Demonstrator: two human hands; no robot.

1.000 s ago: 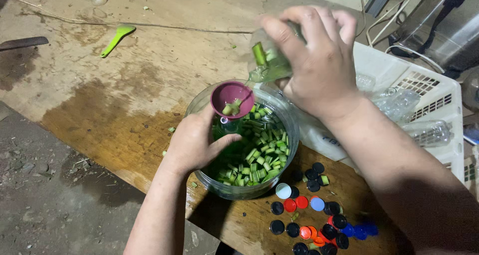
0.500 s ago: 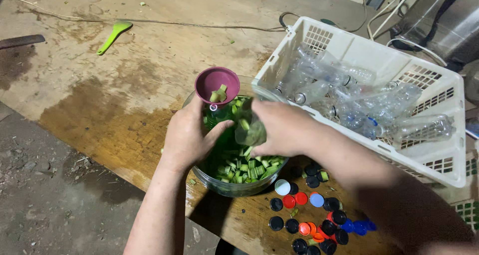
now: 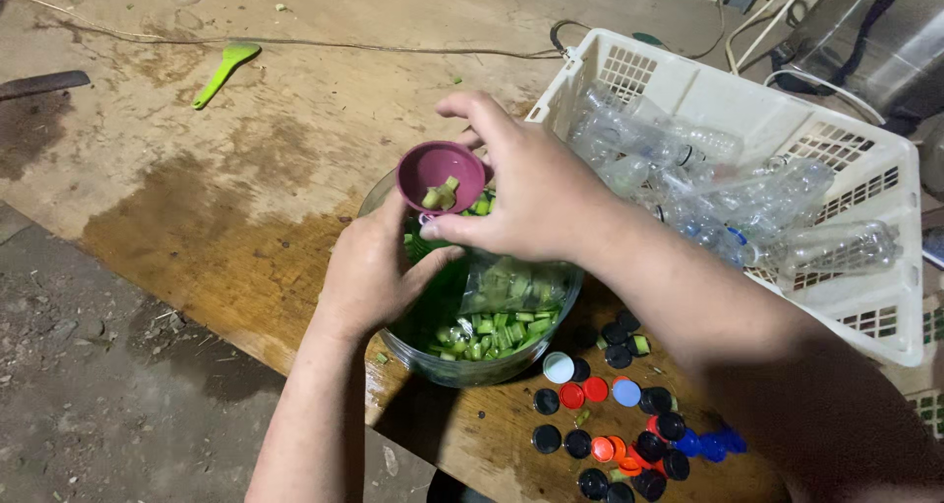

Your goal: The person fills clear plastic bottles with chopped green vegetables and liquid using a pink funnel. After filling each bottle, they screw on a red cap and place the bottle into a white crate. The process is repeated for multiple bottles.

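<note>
My left hand is wrapped around a green bottle that stands inside a clear round bowl; the hand hides most of the bottle. A maroon funnel sits in the bottle's mouth with a few green stalk pieces in it. My right hand reaches across the bowl, with its forefinger over the funnel's far rim and its thumb under the near rim. The bowl holds many cut green stalk pieces. A clear plastic cup lies among them, below my right wrist.
A white plastic basket of empty clear bottles stands right of the bowl. Several loose bottle caps lie in front. A green spoon, a dark blade and a thin cord lie on the wet wooden table; its edge runs left.
My right hand tipped the clear cup above the funnel, brought it down into the bowl and let it go. That hand has since risen to the funnel. My left hand stayed put.
</note>
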